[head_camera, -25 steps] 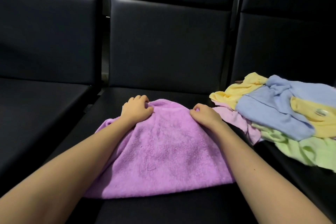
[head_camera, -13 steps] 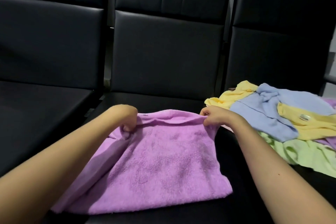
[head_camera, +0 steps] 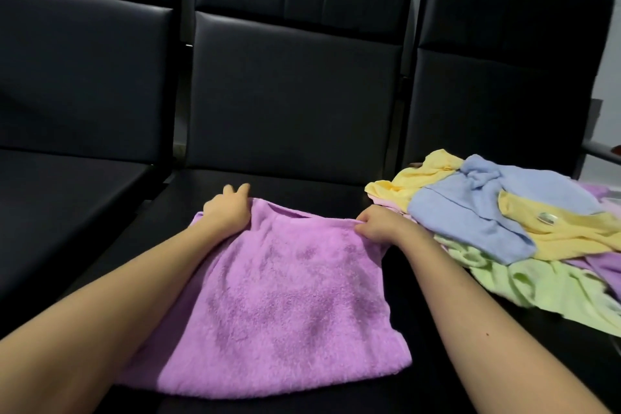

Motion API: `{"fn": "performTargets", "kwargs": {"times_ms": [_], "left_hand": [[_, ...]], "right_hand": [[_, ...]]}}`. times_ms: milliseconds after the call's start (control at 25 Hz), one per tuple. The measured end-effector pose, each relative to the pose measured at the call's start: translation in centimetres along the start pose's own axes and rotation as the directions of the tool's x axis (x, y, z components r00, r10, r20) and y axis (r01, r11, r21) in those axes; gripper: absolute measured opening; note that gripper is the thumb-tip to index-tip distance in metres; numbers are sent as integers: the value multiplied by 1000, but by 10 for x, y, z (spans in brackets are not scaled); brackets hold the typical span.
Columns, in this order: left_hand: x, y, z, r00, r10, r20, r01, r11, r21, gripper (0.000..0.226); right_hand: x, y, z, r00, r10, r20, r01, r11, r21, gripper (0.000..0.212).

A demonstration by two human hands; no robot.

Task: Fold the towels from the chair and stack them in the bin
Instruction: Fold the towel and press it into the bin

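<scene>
A purple towel [head_camera: 279,306] lies on the middle seat [head_camera: 302,185]. The left hand [head_camera: 228,210] rests on its far left corner, fingers loosely stretched. The right hand [head_camera: 376,225] pinches its far right corner. A heap of towels [head_camera: 487,232] lies by the seat's right edge.

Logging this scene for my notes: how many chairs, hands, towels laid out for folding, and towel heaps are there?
Chairs: 3
Hands, left hand and right hand: 2
Purple towel laid out: 1
Towel heap: 1
Total: 7
</scene>
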State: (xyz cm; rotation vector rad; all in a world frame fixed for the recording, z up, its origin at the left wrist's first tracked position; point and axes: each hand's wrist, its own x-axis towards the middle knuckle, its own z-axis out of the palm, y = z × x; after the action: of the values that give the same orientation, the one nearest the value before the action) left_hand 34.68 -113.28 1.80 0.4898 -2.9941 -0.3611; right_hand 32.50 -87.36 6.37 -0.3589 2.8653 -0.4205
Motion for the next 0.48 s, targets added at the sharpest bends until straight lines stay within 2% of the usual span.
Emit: {"fn": "performTargets", "kwargs": {"times_ms": [160,320,480], "left_hand": [[4,-11,-3,999,-1,-40,-1,999,-53,31],[-10,-25,-1,982,48,-182,-47,999,7,28],[-12,-36,-32,978,109,-178,-110,994,2,37]], "right_hand": [[1,8,-5,994,68,-81,-76,991,-106,21],[-4,11,-9,992,125,-33,-129,983,-130,35],[-8,12,-11,991,128,-41,-132,987,-93,36]]}}
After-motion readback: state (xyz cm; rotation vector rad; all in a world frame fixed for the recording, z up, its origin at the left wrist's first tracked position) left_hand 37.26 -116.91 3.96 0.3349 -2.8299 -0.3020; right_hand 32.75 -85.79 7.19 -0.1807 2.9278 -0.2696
